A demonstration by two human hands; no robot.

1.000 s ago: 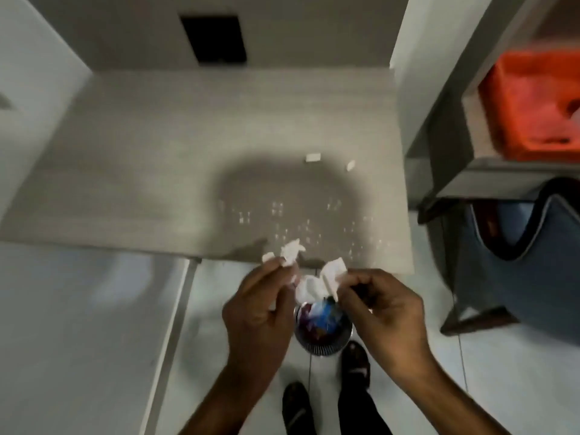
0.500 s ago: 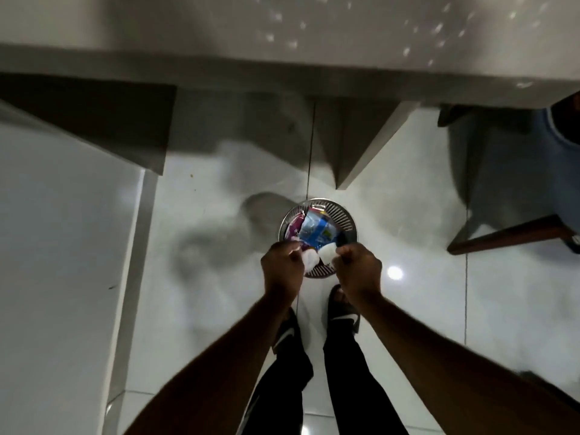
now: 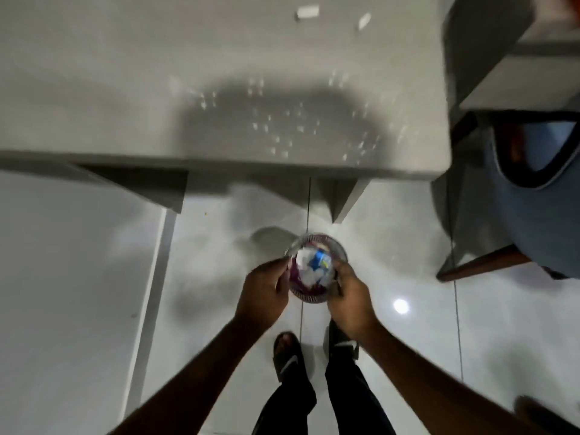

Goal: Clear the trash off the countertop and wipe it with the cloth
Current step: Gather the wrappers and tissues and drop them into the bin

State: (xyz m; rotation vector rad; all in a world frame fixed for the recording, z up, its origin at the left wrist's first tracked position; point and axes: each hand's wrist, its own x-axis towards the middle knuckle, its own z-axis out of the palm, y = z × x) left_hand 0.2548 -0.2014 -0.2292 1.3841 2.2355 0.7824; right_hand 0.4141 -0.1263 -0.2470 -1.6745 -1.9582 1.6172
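A small round wire trash bin [image 3: 340, 251] stands on the white floor below the countertop's front edge, with white paper scraps [image 3: 303, 257] and a blue wrapper [image 3: 320, 262] inside. My left hand [image 3: 263, 293] hovers at the bin's left rim, thumb and fingers apart with nothing in them. My right hand [image 3: 348, 304] covers the right rim, and its curled fingers are hidden. The grey countertop [image 3: 125, 89] carries two white paper bits [image 3: 307, 11] at the far side and several tiny white crumbs [image 3: 282, 133] near the front. No cloth is in view.
A blue seat on a wooden frame [image 3: 533, 221] stands at the right beside a grey shelf unit [image 3: 502, 73]. A white cabinet face [image 3: 62, 293] fills the left. My feet in black sandals [image 3: 287, 356] stand just behind the bin.
My hands came down from the counter edge to the bin with white paper scraps. The scraps now lie in the bin. The view has tilted back up to show the countertop.
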